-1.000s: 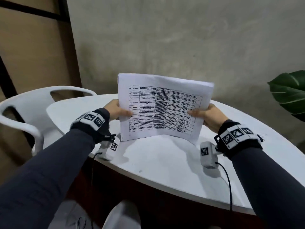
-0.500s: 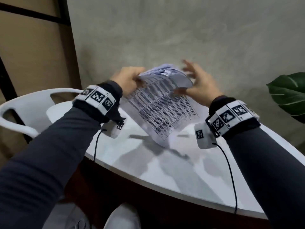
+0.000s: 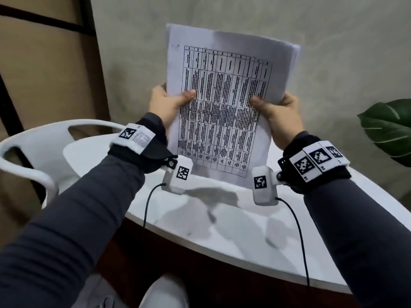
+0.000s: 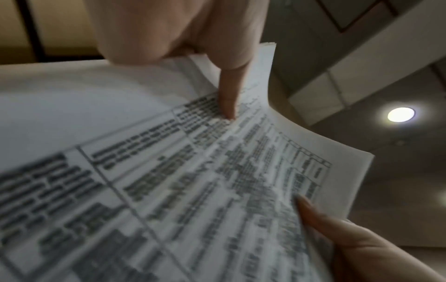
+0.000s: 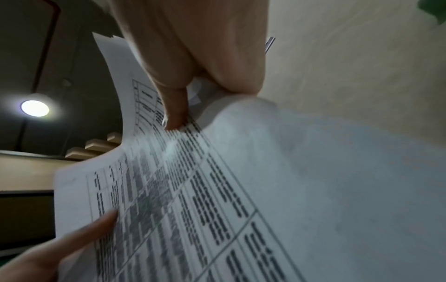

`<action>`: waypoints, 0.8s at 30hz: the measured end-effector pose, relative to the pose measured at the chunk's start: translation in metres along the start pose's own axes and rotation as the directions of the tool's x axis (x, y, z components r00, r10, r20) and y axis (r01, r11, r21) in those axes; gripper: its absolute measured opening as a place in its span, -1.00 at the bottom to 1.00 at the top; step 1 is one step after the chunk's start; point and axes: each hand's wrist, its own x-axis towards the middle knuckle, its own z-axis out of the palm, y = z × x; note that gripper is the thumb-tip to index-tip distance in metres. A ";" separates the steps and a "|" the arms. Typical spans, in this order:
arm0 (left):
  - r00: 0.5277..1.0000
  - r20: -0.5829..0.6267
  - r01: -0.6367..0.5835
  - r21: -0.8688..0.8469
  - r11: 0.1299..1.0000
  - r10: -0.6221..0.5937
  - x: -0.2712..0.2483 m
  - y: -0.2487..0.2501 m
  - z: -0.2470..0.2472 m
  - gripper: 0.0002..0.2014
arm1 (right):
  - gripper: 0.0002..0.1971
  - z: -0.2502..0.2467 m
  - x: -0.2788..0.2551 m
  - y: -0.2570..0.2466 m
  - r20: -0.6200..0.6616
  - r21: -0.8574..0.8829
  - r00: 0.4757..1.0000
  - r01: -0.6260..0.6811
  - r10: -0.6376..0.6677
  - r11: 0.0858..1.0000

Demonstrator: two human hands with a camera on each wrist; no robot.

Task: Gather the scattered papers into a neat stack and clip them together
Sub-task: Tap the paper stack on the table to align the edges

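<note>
The papers (image 3: 224, 103) stand as one stack on end, long axis running up and down, the top edge leaning slightly to the right and the lower short edge down at the table (image 3: 222, 223); whether that edge touches the top or hangs just over it cannot be told, as the wrist cameras cover part of it. The printed side, a black grid of text, faces the person, with its rows running up the sheet. The left hand (image 3: 165, 106) pinches the stack's left long edge about halfway up, thumb (image 3: 188, 96) pressed flat on the print and the other fingers hidden behind the sheets. The right hand (image 3: 279, 115) pinches the right long edge at about the same height, thumb (image 3: 258, 101) on the front and the rest wrapped behind. Above the thumbs the upper half of the stack rises free, its top edges fanned a little at the right corner (image 3: 294, 52); below them the sheets run down between the two wrists. From the left wrist the thumb (image 4: 228, 99) points along the paper (image 4: 183, 181) and the page bows between the two grips; from the right wrist the thumb (image 5: 175, 112) likewise lies on the paper (image 5: 217, 190). Left of the left fingers, beyond the table's edge, stands a white chair (image 3: 33, 150); right of the right fingers shows a green leaf (image 3: 389, 130).
</note>
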 end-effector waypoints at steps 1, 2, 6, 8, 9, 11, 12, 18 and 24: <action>0.999 -0.022 -0.025 -0.001 1.000 0.025 -0.003 0.003 0.003 -0.81 | -0.81 0.001 -0.002 0.002 -0.023 -0.022 1.000 0.016 -0.016 1.000; 0.998 -0.041 -0.039 0.006 0.999 0.039 -0.006 0.004 0.007 -0.81 | -0.81 0.002 -0.005 0.005 -0.038 -0.050 0.999 0.024 -0.026 0.998; 0.990 -0.110 0.092 0.043 0.995 -0.087 -0.029 -0.027 0.013 -0.84 | -0.74 0.000 -0.023 0.041 -0.029 -0.144 0.994 -0.106 0.103 0.984; 0.976 -0.123 0.185 0.051 0.981 -0.177 -0.041 -0.049 0.008 -0.75 | -0.68 -0.002 -0.037 0.060 0.034 -0.197 0.972 -0.223 0.234 0.955; 0.970 -0.135 0.212 0.052 0.976 -0.204 -0.046 -0.057 0.005 -0.74 | -0.66 -0.004 -0.043 0.067 0.059 -0.216 0.958 -0.262 0.280 0.941; 0.962 -0.135 0.245 0.040 0.969 -0.238 -0.049 -0.062 0.001 -0.74 | -0.66 -0.005 -0.047 0.071 0.052 -0.212 0.942 -0.314 0.332 0.925; 0.963 -0.120 0.249 0.037 0.968 -0.243 -0.048 -0.061 -0.001 -0.71 | -0.66 -0.006 -0.047 0.070 0.049 -0.217 0.942 -0.316 0.333 0.924; 0.996 -0.071 0.060 0.128 0.990 -0.051 -0.015 -0.022 -0.010 -0.08 | -0.21 -0.006 -0.017 0.028 0.045 -0.178 0.991 -0.115 0.125 0.977; 0.999 -0.039 -0.030 0.101 0.994 0.034 0.007 -0.004 -0.001 -0.26 | -0.37 0.003 0.010 -0.008 0.102 -0.324 0.990 0.123 -0.094 0.938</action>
